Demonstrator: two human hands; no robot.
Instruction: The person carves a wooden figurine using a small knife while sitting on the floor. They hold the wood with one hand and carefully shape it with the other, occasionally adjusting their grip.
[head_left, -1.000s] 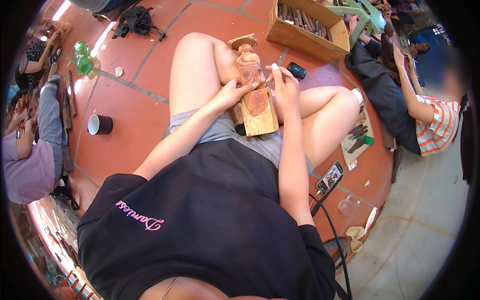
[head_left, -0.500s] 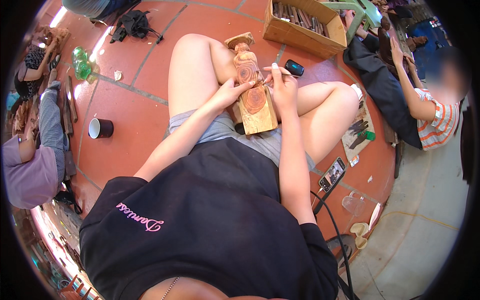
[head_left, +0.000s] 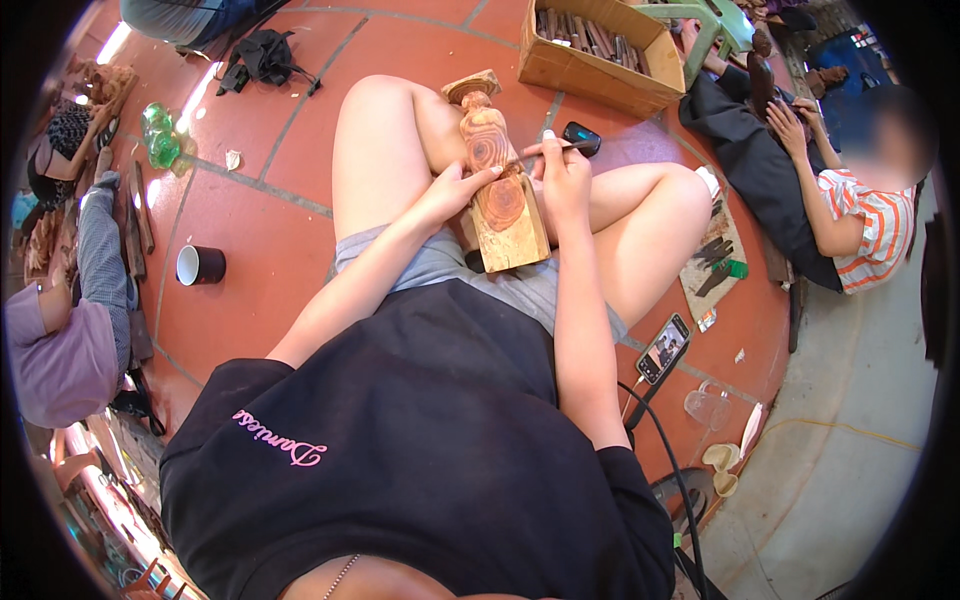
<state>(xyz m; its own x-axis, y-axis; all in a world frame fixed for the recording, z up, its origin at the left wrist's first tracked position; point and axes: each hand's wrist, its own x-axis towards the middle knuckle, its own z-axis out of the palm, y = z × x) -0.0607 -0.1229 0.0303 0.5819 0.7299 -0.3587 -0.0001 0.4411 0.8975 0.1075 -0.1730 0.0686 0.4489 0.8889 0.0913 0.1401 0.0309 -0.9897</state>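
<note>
A carved wooden figure [head_left: 487,140] with ringed grain leans between my bent legs, its square block base toward me and its flared end away. My left hand [head_left: 452,192] grips its left side near the middle, thumb on the wood. In my right hand [head_left: 566,185] a thin dark stick-like tool [head_left: 577,147] is pinched between the fingers. That tool lies across the figure's narrow part, just above the base; its exact tip is too small to make out. Both hands are close together on the piece.
A cardboard box [head_left: 600,82] of several tools stands ahead right, near a small black device [head_left: 582,138]. At right lie a phone [head_left: 664,349] with a cable and a clear cup [head_left: 707,406]. A dark cup [head_left: 201,265] stands left. Co-workers sit on both sides.
My right hand has turned slightly, and the tool's dark shaft now shows beyond its fingers. My left hand keeps its grip. The co-worker's hand at right has moved lower.
</note>
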